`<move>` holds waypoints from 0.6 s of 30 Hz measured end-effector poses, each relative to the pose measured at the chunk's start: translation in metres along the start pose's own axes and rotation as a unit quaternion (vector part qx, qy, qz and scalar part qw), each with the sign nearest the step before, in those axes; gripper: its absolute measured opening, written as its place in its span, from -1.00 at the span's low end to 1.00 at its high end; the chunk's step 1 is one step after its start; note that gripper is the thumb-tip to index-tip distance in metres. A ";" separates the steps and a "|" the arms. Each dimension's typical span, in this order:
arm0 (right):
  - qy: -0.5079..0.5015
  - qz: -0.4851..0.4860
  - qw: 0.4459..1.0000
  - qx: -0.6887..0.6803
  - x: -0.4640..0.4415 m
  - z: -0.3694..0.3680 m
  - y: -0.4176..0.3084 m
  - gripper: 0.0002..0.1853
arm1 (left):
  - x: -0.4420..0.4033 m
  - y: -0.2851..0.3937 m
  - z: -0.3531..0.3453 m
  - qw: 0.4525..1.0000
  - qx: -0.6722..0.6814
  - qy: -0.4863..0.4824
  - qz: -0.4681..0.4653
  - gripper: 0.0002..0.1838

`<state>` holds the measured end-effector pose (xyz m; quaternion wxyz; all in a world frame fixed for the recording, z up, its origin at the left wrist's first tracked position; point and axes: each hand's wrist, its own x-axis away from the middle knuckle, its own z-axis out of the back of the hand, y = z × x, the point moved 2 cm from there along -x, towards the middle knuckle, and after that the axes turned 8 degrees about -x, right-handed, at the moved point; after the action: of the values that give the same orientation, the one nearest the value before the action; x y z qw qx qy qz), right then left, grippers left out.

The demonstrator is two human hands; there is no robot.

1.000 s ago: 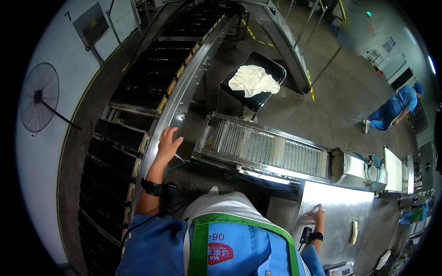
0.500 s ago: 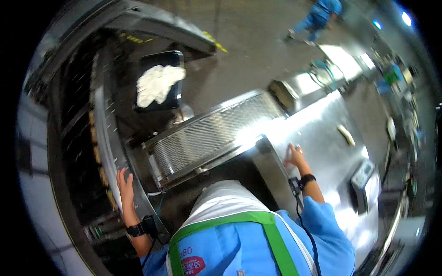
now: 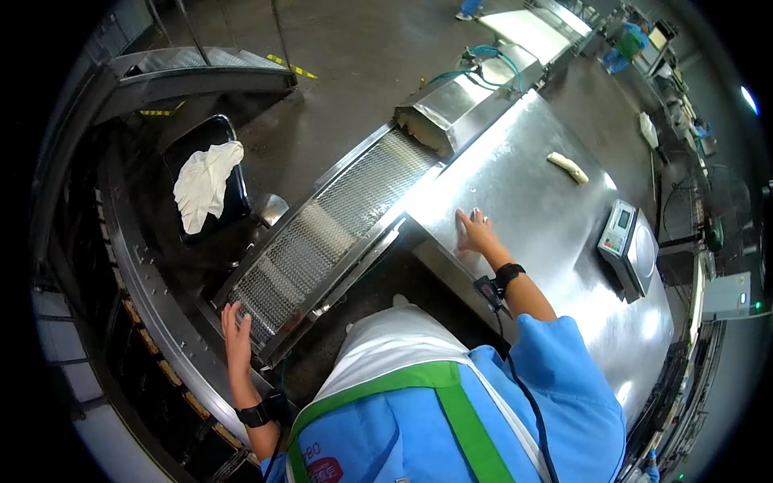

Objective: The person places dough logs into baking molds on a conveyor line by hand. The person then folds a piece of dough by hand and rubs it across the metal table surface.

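Two open, empty hands by a wire-mesh conveyor (image 3: 338, 217) and a steel table (image 3: 523, 181).
From where I stand, the left hand (image 3: 237, 344) spreads its fingers beside the conveyor's near left end; the right hand (image 3: 481, 237), fingers loosely bent, is over the table's left edge, contact unclear. Farther right on the table lie a pale dough-like strip (image 3: 568, 167) and a digital scale (image 3: 620, 229). Left of the conveyor, a black bin (image 3: 235, 191) contains a crumpled white sheet (image 3: 201, 185).

You've got glare on the steel table (image 3: 519, 169); lamp (image 3: 749, 100) upper R; floor (image 3: 362, 76) dim; edges fisheye-bent, corners blk; far detail soft.
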<state>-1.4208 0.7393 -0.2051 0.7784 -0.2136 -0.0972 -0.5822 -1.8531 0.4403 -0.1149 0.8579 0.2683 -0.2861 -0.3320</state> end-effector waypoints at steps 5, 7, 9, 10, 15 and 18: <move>-0.017 -0.026 1.000 0.005 -0.014 0.012 -0.009 0.05 | 0.006 0.015 -0.009 1.000 0.013 -0.012 0.022 -0.62; -0.025 -0.020 0.999 -0.018 -0.023 0.013 -0.009 0.04 | 0.010 0.012 -0.010 0.999 0.044 0.004 0.008 -0.63; -0.024 -0.030 0.999 -0.021 -0.030 0.006 -0.009 -0.06 | 0.014 0.013 -0.010 0.999 0.039 0.006 0.010 -0.63; 0.002 0.015 1.000 -0.017 -0.027 0.009 -0.019 -0.13 | 0.015 0.014 -0.011 0.999 0.040 0.012 0.007 -0.63; 0.012 0.238 0.969 0.063 -0.002 0.003 -0.054 -0.35 | 0.029 0.026 -0.014 0.997 0.063 0.019 0.034 -0.63; 0.046 0.294 0.950 0.090 -0.001 -0.005 -0.046 -0.34 | 0.031 0.035 -0.019 0.997 0.061 0.015 0.047 -0.62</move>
<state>-1.4650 0.7273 -0.2002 0.9348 -0.1348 -0.0463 -0.3254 -1.8069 0.4451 -0.0955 0.8588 0.3118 -0.3050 -0.2688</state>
